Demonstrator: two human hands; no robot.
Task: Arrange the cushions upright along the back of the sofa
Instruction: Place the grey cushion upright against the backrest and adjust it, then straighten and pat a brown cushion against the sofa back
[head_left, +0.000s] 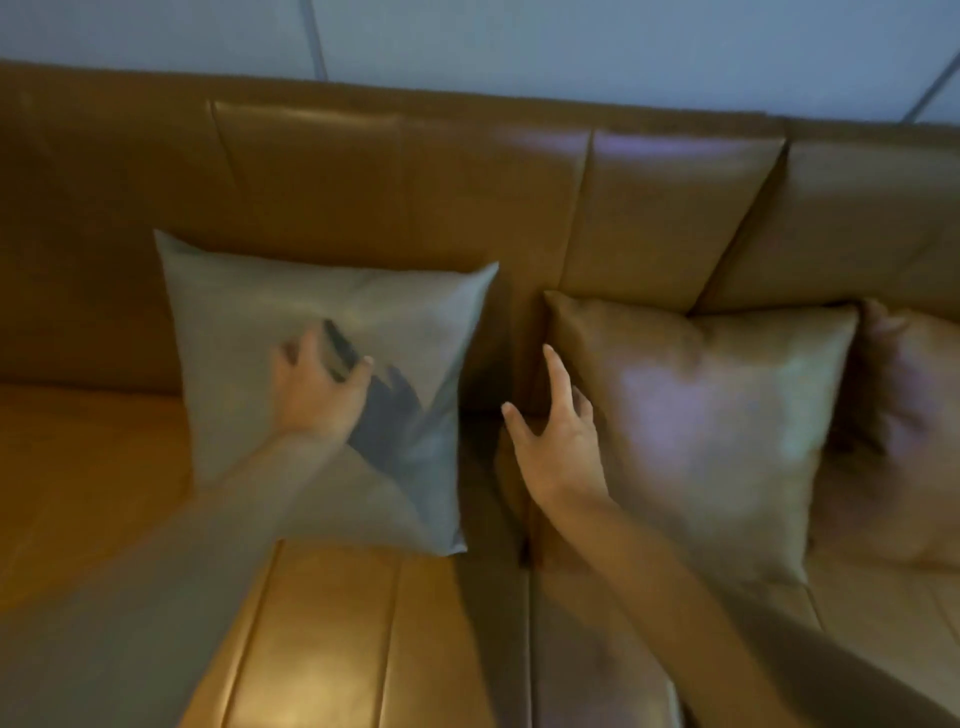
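A grey cushion leans upright against the brown leather sofa back, left of the middle. My left hand rests flat on its face with the fingers spread; a dark, blurred shape shows between the fingers. A tan leather cushion stands to the right of it, also against the back. My right hand is open with its fingers apart, touching that cushion's left edge. A third cushion, tan as well, leans at the far right, partly cut off by the frame.
The sofa seat stretches across the bottom of the view, with bare leather to the left of the grey cushion. A narrow gap separates the grey and tan cushions. A pale wall rises behind the sofa.
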